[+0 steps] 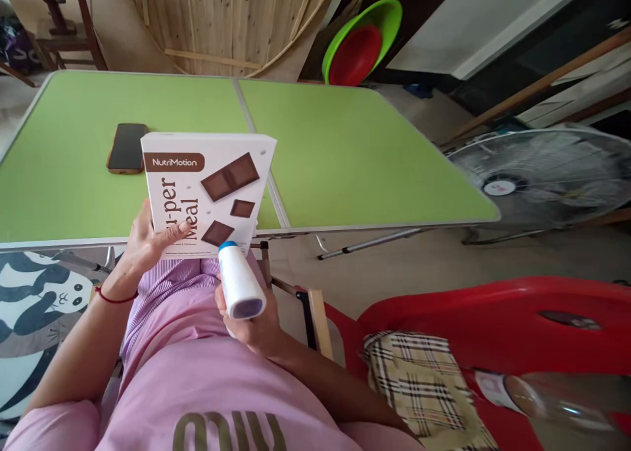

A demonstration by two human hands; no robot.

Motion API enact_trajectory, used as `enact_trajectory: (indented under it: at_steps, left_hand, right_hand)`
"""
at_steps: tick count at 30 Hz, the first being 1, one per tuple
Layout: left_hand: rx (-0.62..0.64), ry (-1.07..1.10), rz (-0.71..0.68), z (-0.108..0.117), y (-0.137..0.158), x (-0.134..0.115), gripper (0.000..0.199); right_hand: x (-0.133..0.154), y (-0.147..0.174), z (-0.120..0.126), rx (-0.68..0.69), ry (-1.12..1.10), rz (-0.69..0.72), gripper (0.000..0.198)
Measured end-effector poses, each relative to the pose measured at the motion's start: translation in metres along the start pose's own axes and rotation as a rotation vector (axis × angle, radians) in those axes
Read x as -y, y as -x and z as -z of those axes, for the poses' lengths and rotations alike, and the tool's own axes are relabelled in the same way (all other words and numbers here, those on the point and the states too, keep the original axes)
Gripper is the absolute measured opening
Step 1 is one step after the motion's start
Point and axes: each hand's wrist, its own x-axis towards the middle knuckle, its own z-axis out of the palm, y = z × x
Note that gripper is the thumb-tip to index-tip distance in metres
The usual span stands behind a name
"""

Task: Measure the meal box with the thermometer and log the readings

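A: The box (207, 194) stands tilted over the near tabletop (345, 148) edge, pinched at its lower left by the left hand (148, 237), thumb on the front.

B: A thin grip; the box could tip forward.

A: Just below it, the right hand (251, 319) is wrapped tight around a white scanner (239, 283).

B: Its tip sits close to the box; a nudge might knock it. The phone (127, 147) lies beyond the left hand.
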Motion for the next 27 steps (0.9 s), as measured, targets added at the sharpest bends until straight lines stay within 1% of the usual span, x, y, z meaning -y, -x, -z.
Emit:
enact_trajectory:
  at_steps: [5, 11, 13, 15, 19, 23, 27]
  left_hand:
    - [0.001, -0.048, -0.032, 0.003, -0.002, 0.002, 0.060]
    - [0.038, -0.077, -0.045, 0.003, -0.002, 0.002, 0.063]
    - [0.043, -0.077, -0.038, 0.003, -0.001, 0.001, 0.064]
    - [0.037, -0.063, -0.025, 0.003, -0.001, 0.000, 0.064]
    - [0.034, -0.019, -0.012, 0.002, 0.000, -0.001, 0.063]
    - [0.048, 0.006, -0.018, 0.003, 0.000, -0.001, 0.062]
    - [0.049, -0.002, -0.017, 0.003, 0.001, -0.001, 0.064]
  right_hand:
    - [0.008, -0.010, -0.014, 0.028, -0.110, -0.123, 0.024]
    - [0.012, -0.013, -0.020, -0.045, -0.134, -0.169, 0.024]
    - [0.014, -0.014, -0.021, -0.004, -0.145, -0.178, 0.022]
    - [0.017, -0.015, -0.022, 0.071, -0.164, -0.175, 0.022]
    - [0.021, -0.017, -0.022, 0.162, -0.187, -0.119, 0.026]
    - [0.019, -0.017, -0.022, 0.196, -0.214, -0.107, 0.036]
    - [0.016, -0.017, -0.022, 0.192, -0.243, -0.116, 0.035]
